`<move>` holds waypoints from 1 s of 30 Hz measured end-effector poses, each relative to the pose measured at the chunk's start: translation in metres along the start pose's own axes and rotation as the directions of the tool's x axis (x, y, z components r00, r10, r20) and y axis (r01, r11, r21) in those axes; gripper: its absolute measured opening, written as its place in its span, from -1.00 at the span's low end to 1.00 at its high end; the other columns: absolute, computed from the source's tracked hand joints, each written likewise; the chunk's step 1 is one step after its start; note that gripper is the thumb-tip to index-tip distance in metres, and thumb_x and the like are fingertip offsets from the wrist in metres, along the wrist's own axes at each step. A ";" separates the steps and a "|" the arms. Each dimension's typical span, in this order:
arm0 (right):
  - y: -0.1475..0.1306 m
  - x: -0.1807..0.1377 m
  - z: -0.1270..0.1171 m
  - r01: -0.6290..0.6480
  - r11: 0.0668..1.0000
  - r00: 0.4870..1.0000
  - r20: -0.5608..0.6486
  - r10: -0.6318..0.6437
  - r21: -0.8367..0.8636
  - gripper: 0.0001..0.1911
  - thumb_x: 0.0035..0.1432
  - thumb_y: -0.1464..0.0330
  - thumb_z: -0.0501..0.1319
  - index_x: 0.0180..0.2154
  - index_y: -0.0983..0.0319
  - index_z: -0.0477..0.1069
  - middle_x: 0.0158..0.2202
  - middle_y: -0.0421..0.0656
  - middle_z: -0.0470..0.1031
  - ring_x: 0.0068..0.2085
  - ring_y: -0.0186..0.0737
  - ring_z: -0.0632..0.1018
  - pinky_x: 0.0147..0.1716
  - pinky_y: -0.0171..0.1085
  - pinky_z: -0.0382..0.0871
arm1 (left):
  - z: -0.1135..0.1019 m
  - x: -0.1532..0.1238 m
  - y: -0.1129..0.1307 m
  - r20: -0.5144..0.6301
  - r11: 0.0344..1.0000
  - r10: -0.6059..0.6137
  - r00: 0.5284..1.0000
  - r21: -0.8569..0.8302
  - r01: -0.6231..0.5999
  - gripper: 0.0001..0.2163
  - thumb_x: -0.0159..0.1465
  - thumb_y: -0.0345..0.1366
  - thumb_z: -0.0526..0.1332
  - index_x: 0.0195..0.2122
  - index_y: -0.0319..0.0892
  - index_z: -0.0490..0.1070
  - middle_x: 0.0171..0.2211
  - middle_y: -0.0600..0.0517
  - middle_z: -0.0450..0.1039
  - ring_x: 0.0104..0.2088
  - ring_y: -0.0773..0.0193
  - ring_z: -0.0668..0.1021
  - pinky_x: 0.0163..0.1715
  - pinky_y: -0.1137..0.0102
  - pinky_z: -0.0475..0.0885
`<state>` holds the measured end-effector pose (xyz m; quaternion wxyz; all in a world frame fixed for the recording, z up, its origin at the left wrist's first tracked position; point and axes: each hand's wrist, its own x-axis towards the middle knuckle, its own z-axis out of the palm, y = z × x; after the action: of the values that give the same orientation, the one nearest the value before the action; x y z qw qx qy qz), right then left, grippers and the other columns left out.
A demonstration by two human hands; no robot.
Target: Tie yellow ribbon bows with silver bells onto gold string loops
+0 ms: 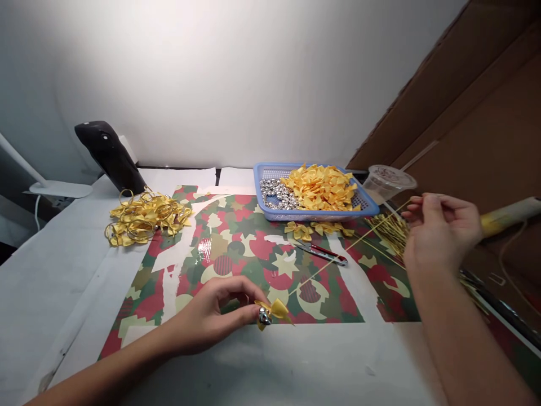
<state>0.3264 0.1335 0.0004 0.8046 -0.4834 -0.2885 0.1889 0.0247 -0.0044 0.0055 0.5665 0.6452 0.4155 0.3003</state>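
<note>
My left hand (pixel 220 311) pinches a yellow ribbon bow (pixel 279 309) between thumb and forefinger near the table's front. A silver jingle bell (pixel 264 317) sits against the bow at the fingertips. From the bow a thin gold cord (pixel 333 260) runs up to the right, pulled straight. My right hand (pixel 442 231) is closed on the cord's far end, raised above the right side of the table. Small scissors or snips (pixel 323 252) with red on the handle lie beneath the cord. Two or so loose bows (pixel 299 230) rest by the basket.
A blue basket (pixel 313 216) at the back holds silver bells (pixel 274 193) and many yellow bows (pixel 321 189). Finished-looking bows with gold loops (pixel 146 217) are heaped at left beside a black object (pixel 112 158). Gold cords (pixel 391 234), a plastic cup (pixel 386 180) and cardboard (pixel 465 118) stand right.
</note>
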 end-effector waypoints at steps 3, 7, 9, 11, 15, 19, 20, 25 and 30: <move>0.001 0.000 -0.001 0.093 0.995 0.996 0.000 -0.093 -0.029 -0.89 -0.05 0.53 0.20 -0.48 0.25 0.27 -0.57 -0.30 0.39 -0.57 -0.47 0.39 -0.60 -0.46 0.27 | -0.001 0.000 0.001 -0.025 1.000 -0.016 1.000 -0.026 0.015 -0.93 0.24 -0.36 0.18 -0.31 -0.18 0.46 -0.34 0.00 0.53 -0.36 0.33 0.53 -0.33 0.44 0.46; 0.005 0.003 -0.005 0.189 0.977 0.982 0.031 -0.186 -0.095 -0.89 -0.05 0.51 0.17 -0.46 0.24 0.24 -0.57 -0.30 0.36 -0.57 -0.46 0.39 -0.58 -0.42 0.26 | -0.001 -0.002 0.003 -0.013 0.999 0.031 0.999 -0.031 -0.031 -0.92 0.24 -0.38 0.19 -0.31 -0.18 0.49 -0.36 -0.01 0.55 -0.36 0.30 0.56 -0.30 0.40 0.49; 0.008 0.004 -0.007 0.204 0.973 0.979 0.047 -0.200 -0.110 -0.89 -0.05 0.50 0.17 -0.46 0.23 0.23 -0.56 -0.30 0.36 -0.56 -0.45 0.39 -0.57 -0.41 0.26 | 0.000 -0.003 0.004 0.016 0.996 0.060 0.998 -0.068 -0.059 -0.91 0.25 -0.38 0.19 -0.29 -0.18 0.49 -0.36 -0.03 0.56 -0.35 0.28 0.57 -0.28 0.38 0.50; 0.010 0.005 -0.007 0.220 0.968 0.975 0.062 -0.214 -0.120 -0.90 -0.05 0.47 0.16 -0.45 0.22 0.23 -0.55 -0.29 0.36 -0.56 -0.43 0.39 -0.58 -0.40 0.26 | -0.001 -0.003 0.004 0.032 0.993 0.073 0.997 -0.092 -0.070 -0.90 0.25 -0.39 0.18 -0.28 -0.19 0.50 -0.36 -0.04 0.56 -0.33 0.27 0.58 -0.27 0.38 0.51; 0.014 0.003 -0.007 0.251 0.954 0.962 0.148 -0.228 -0.165 -0.85 -0.08 0.36 0.20 -0.43 0.23 0.23 -0.53 -0.26 0.37 -0.56 -0.40 0.39 -0.58 -0.36 0.27 | -0.002 -0.001 0.002 -0.009 0.997 0.039 0.999 -0.071 -0.040 -0.91 0.24 -0.39 0.19 -0.31 -0.20 0.50 -0.36 -0.03 0.56 -0.34 0.29 0.57 -0.28 0.40 0.50; 0.017 -0.015 -0.004 0.238 0.941 0.910 0.394 -0.130 -0.239 -0.81 -0.07 0.28 0.24 -0.44 0.25 0.31 -0.52 -0.22 0.40 -0.56 -0.36 0.39 -0.56 -0.34 0.28 | -0.006 0.003 -0.006 -0.065 0.995 -0.083 0.994 -0.058 0.079 -0.90 0.22 -0.32 0.20 -0.31 -0.20 0.48 -0.44 0.02 0.52 -0.48 0.37 0.51 -0.51 0.50 0.44; 0.017 -0.023 -0.002 0.232 0.938 0.874 0.478 -0.085 -0.259 -0.81 -0.07 0.27 0.26 -0.44 0.26 0.35 -0.52 -0.21 0.42 -0.54 -0.34 0.41 -0.55 -0.33 0.29 | -0.007 0.004 -0.008 -0.075 0.994 -0.096 0.993 -0.065 0.091 -0.89 0.22 -0.31 0.20 -0.30 -0.20 0.48 -0.44 0.02 0.52 -0.49 0.38 0.51 -0.53 0.52 0.43; 0.004 -0.078 0.008 0.190 0.923 0.487 0.849 0.208 -0.335 -0.80 0.09 0.23 0.20 -0.38 0.24 0.38 -0.45 -0.19 0.47 -0.49 -0.34 0.45 -0.50 -0.35 0.33 | -0.010 0.008 -0.013 -0.191 0.998 -0.055 0.980 -0.002 0.056 -0.88 0.19 -0.29 0.21 -0.33 -0.22 0.49 -0.41 0.00 0.53 -0.42 0.32 0.55 -0.43 0.46 0.47; -0.009 -0.115 0.011 -0.069 0.922 0.212 0.898 0.386 -0.380 -0.75 0.13 0.16 0.19 -0.35 0.22 0.32 -0.52 -0.23 0.43 -0.51 -0.31 0.48 -0.51 -0.33 0.40 | -0.011 0.010 -0.015 -0.357 0.978 0.024 0.934 0.203 0.053 -0.86 0.19 -0.29 0.18 -0.33 -0.20 0.50 -0.40 0.00 0.58 -0.40 0.27 0.58 -0.40 0.41 0.52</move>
<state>0.2317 0.0694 -0.0197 0.3508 -0.4029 -0.6652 0.5216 0.0171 0.0104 -0.0078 0.4125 0.6327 0.5457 0.3630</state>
